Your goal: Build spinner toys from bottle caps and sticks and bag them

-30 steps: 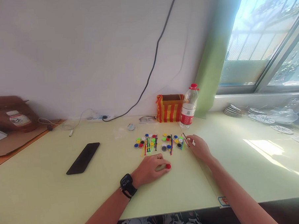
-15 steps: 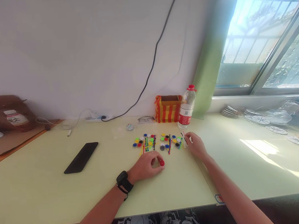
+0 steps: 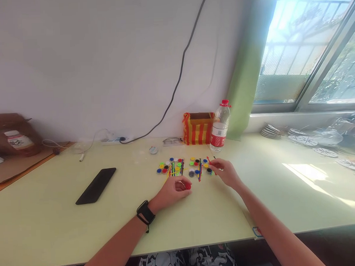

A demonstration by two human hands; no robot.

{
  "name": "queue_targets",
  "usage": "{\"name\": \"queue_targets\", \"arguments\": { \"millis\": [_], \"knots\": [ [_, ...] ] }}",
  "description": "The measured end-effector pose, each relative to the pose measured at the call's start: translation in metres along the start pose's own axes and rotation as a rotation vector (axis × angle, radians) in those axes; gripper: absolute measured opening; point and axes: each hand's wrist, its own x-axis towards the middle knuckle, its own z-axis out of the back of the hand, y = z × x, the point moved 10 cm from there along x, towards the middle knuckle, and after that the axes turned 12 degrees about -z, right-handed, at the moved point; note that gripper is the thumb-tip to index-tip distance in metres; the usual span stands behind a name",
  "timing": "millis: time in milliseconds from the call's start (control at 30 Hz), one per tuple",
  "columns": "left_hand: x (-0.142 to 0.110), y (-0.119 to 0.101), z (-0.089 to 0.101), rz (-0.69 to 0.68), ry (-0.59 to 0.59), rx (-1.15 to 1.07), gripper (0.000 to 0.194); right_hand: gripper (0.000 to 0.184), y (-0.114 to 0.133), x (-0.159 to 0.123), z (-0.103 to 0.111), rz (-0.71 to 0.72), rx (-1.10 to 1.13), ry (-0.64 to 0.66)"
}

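Note:
My left hand (image 3: 172, 192), with a black watch on its wrist, rests low over the table. Its thumb and fingertips pinch a small red round piece (image 3: 188, 186). To the right, my right hand (image 3: 224, 172) has its fingers closed on a thin red plastic stick (image 3: 208, 159), whose tip points up and left. Two loose groups of small parts lie beyond and between the hands. Each mixes coloured round discs (image 3: 191, 174) with thin sticks (image 3: 200, 171) in yellow, blue, red, black and green.
A striped red and yellow box (image 3: 198, 132) and a clear bottle (image 3: 220, 129) with a red cap stand at the back. Folded glasses (image 3: 172, 141) lie beside the box. A black phone-like slab (image 3: 96, 186) is at left. Patterned paper discs (image 3: 325, 153) lie at right.
My right hand has moved left and a red stick now shows in its fingers. My left hand has shifted slightly left, still pinching the red round piece.

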Motion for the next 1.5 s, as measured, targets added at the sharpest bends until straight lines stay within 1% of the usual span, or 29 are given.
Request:
{"name": "queue_targets", "arguments": {
  "millis": [133,233,333,400,500,667,800,900,1033,1133,1233,1333,1400,1500],
  "knots": [
    [0.001,0.002,-0.001,0.011,-0.013,-0.085,0.038,0.046,0.013,-0.016,-0.035,-0.016,0.044,0.192],
    [0.002,0.003,0.0,0.011,-0.014,-0.126,0.042,0.043,0.027,-0.033,-0.06,0.054,0.067,0.325],
    [0.003,0.001,-0.001,0.007,-0.006,-0.155,0.047,0.039,0.039,-0.051,-0.081,0.104,0.135,0.46],
    [0.003,-0.004,-0.004,-0.014,0.023,-0.166,0.048,0.034,0.043,-0.059,-0.09,0.099,0.14,0.516],
    [0.003,-0.012,-0.008,-0.059,0.06,-0.16,0.043,0.024,0.045,-0.064,-0.098,0.083,0.102,0.53],
    [0.003,-0.007,-0.006,-0.033,0.038,-0.143,0.036,0.02,0.04,-0.06,-0.099,0.074,0.1,0.478],
    [0.002,-0.003,-0.006,-0.005,0.046,-0.141,0.034,0.021,0.034,-0.055,-0.095,0.094,0.021,0.414],
    [0.002,-0.005,-0.005,-0.027,0.059,-0.125,0.031,0.019,0.037,-0.057,-0.094,0.1,-0.019,0.437],
    [0.003,-0.005,-0.004,-0.055,0.036,-0.107,0.029,0.021,0.047,-0.06,-0.092,0.096,0.024,0.503],
    [0.003,-0.003,-0.005,-0.031,0.026,-0.128,0.031,0.027,0.05,-0.059,-0.09,0.072,0.087,0.515],
    [0.003,-0.005,-0.004,-0.011,0.008,-0.192,0.033,0.031,0.046,-0.054,-0.088,0.046,0.127,0.506],
    [0.003,-0.011,-0.002,-0.009,0.014,-0.304,0.032,0.031,0.04,-0.05,-0.085,0.042,0.119,0.473],
    [0.004,-0.012,0.001,-0.02,0.004,-0.321,0.031,0.03,0.039,-0.047,-0.081,0.056,0.109,0.432],
    [0.005,-0.01,0.008,-0.048,-0.046,-0.286,0.035,0.028,0.039,-0.044,-0.07,0.096,0.062,0.31]
  ]
}}
